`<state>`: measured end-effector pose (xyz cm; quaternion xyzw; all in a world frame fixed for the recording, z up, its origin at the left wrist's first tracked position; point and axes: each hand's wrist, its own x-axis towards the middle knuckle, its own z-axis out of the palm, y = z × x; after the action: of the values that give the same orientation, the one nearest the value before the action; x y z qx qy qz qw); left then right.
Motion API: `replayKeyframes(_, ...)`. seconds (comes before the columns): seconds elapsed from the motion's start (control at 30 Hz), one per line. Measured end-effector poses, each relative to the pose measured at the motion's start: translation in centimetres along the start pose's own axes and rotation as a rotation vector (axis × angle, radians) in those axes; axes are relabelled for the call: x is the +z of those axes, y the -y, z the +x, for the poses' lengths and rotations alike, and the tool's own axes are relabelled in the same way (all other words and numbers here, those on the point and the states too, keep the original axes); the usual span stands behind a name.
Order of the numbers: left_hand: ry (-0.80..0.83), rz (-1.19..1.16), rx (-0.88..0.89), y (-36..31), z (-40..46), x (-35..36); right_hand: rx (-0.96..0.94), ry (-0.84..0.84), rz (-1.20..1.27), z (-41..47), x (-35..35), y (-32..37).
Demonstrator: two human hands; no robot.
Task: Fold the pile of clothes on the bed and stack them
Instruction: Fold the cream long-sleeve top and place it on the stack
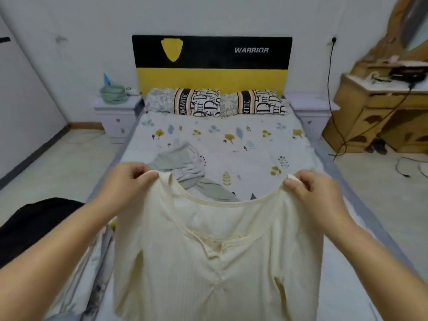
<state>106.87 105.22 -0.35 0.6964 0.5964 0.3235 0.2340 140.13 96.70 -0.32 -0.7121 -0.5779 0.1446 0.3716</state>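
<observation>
The cream top point(217, 262) hangs in the air over the near end of the bed point(231, 140), spread by its two shoulders with the neckline sagging open between them. The left hand point(129, 181) pinches the left shoulder seam between thumb and curled fingers; the right hand point(310, 188) pinches the right shoulder the same way, so both are closed on cloth and neither is free. From the two grips the top's long axis drops straight down toward the person, body and sleeves dangling below, the hem out of view. Both hands are level and about equally far from the middle, so neither is nearer. Laying it flat looks like the next step, which I judge means carrying it forward and down onto the sheet. Just beyond the neckline lies a crumpled grey garment point(185, 167), right where the top would land; it may need shifting, or the top set to its right, where the sheet shows bare. A black cloth point(34, 223) sits at the left edge, pillows point(215, 101) well beyond at the headboard.
</observation>
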Motion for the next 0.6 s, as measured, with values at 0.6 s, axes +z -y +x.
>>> replayKeyframes(0.6,0.154,0.34,-0.29,19.3,8.5,22.6,0.321,0.312,-0.235,8.3,23.3,-18.8)
